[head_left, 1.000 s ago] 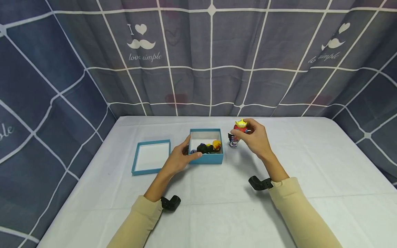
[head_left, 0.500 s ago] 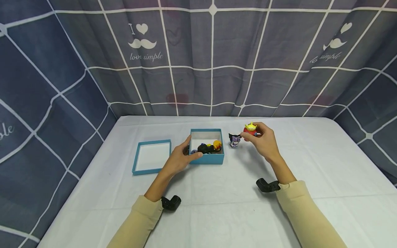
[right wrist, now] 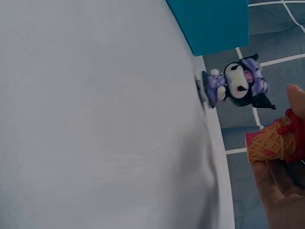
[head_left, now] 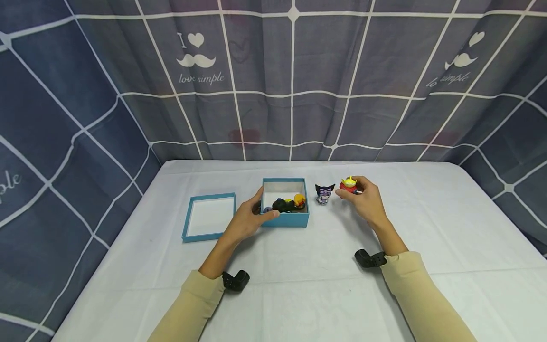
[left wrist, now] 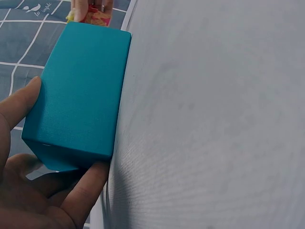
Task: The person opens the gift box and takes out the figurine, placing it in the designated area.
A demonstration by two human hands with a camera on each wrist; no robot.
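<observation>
A teal box [head_left: 295, 220] with a white inside stands at the middle of the table. My left hand [head_left: 245, 219] holds its left side, thumb over the front rim and fingers along the side wall. Inside lie a dark figurine [head_left: 279, 205], a yellow-and-red one [head_left: 299, 200] and other partly hidden pieces. To the right, my right hand [head_left: 368, 202] pinches a figurine [head_left: 348, 183] with a yellow three-pointed head and red body; the right wrist view shows its waffle-cone base [right wrist: 270, 143], apparently just above the cloth. A black-and-purple eared figurine [head_left: 324, 194] stands between it and the box.
The box's teal lid [head_left: 186, 223] lies on the left, white inside facing up. A white cloth [head_left: 299, 285] covers the table. A dark grey checked curtain [head_left: 265, 114] hangs behind and along both sides.
My right hand has moved the cone figurine right and lowered it, away from the black-and-purple figurine, which now shows fully. The left hand stays on the box.
</observation>
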